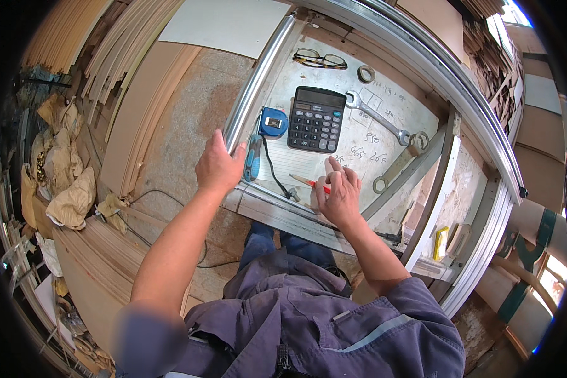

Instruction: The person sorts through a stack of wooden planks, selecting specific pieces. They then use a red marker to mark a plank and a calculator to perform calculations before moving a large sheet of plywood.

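Observation:
My left hand [222, 164] is closed round the near end of a shiny metal tube [261, 72] along the bench's left edge. A red pencil [303, 181] sits in my right hand [339, 195], its tip pointing left over a sheet of lined paper [290, 165]. The fingers of that hand are bent, just below a black calculator [315, 120]. Between my hands lie a blue tape measure [273, 122] and a blue-handled tool [252, 159], its working end unclear. A dark cord or strap [272, 165] runs down beside them.
Right of the calculator lie a large spanner [378, 118], another spanner [397, 167] and a metal ring [366, 74]. Eyeglasses [320, 59] rest farther back. Metal rails [447, 75] border the bench; stacked boards [151, 113] and crumpled paper [72, 195] lie left.

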Demonstrator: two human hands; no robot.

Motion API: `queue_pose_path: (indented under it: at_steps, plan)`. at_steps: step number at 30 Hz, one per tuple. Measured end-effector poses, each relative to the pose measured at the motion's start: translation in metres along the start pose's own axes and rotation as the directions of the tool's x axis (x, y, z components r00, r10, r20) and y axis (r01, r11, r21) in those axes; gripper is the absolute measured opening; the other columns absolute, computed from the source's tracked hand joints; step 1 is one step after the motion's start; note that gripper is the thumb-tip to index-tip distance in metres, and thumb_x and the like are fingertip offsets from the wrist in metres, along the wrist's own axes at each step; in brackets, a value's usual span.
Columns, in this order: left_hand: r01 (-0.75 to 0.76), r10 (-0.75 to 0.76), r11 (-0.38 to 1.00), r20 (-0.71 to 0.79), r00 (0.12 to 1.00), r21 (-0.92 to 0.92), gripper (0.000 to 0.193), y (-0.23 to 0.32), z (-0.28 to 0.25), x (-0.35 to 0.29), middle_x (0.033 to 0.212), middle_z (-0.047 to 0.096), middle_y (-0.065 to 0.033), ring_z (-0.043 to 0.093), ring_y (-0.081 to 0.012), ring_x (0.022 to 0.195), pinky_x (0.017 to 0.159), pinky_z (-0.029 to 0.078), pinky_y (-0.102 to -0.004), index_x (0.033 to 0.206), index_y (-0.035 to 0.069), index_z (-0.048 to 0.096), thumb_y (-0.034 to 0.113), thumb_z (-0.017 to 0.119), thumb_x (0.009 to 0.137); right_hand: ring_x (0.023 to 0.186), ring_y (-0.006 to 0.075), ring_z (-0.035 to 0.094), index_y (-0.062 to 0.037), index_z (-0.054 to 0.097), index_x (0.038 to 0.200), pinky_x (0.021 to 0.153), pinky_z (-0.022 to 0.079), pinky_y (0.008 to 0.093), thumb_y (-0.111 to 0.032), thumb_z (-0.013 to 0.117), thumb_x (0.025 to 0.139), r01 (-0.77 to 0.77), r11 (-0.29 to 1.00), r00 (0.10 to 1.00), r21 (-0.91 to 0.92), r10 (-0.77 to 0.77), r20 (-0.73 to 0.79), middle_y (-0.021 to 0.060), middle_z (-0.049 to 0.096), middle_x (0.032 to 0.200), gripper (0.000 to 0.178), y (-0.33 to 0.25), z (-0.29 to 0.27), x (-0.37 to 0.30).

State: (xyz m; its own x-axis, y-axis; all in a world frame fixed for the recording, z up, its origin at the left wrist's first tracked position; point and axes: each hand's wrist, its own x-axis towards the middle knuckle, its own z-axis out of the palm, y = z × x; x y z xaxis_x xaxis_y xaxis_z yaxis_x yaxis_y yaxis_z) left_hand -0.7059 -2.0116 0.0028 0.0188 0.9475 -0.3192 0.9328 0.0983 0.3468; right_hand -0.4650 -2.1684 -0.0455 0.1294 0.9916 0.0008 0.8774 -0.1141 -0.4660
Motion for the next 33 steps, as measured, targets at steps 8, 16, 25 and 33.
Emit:
queue_pose_path:
  at_steps: [8, 16, 25, 33]
  plan:
    - [-0.021, 0.021, 1.000, -0.043, 0.999, 0.008, 0.068, -0.003, 0.003, 0.000, 0.129, 0.059, -0.0240, 0.061, -0.0424, 0.114, 0.095, 0.049, -0.0510, 0.140, 0.000, 0.044, 0.043, 0.064, 0.091, 0.123, 0.0402, 0.047, -0.0053, 0.051, 0.097, 0.099, 0.035, 0.0504, -0.019, 0.073, 0.083, 0.010, 1.000, 0.999, 0.018, -0.010, -0.032, 0.0157, 0.047, 0.150, 0.029, -0.004, -0.004, 0.020]
    - [-0.024, 0.024, 1.000, -0.012, 1.000, -0.006, 0.068, 0.002, -0.001, 0.000, 0.130, 0.059, -0.0249, 0.060, -0.0429, 0.115, 0.095, 0.048, -0.0510, 0.140, 0.000, 0.044, 0.043, 0.063, 0.091, 0.122, 0.0390, 0.048, -0.0046, 0.052, 0.097, 0.098, 0.035, 0.0491, -0.020, 0.073, 0.083, -0.016, 1.000, 1.000, -0.022, 0.016, 0.024, 0.0160, 0.048, 0.149, 0.030, -0.004, -0.001, 0.025]
    - [-0.009, 0.009, 1.000, 0.001, 1.000, 0.000, 0.069, 0.000, 0.000, 0.001, 0.130, 0.059, -0.0241, 0.060, -0.0429, 0.115, 0.094, 0.049, -0.0512, 0.140, 0.001, 0.044, 0.045, 0.063, 0.091, 0.116, 0.0374, 0.052, -0.0020, 0.055, 0.099, 0.094, 0.039, 0.0477, -0.018, 0.072, 0.083, 0.085, 0.993, 0.991, 0.085, -0.076, -0.107, 0.0164, 0.057, 0.136, 0.028, -0.019, -0.010, 0.001]
    - [-0.013, 0.013, 1.000, 0.009, 1.000, -0.013, 0.065, 0.001, -0.001, -0.001, 0.127, 0.060, -0.0238, 0.062, -0.0433, 0.112, 0.093, 0.049, -0.0521, 0.136, 0.002, 0.045, 0.045, 0.062, 0.091, 0.114, 0.0405, 0.051, -0.0022, 0.053, 0.099, 0.098, 0.039, 0.0482, -0.012, 0.072, 0.081, -0.003, 0.978, 0.999, 0.207, 0.009, -0.032, 0.0188, 0.058, 0.131, 0.028, -0.024, -0.011, -0.012]
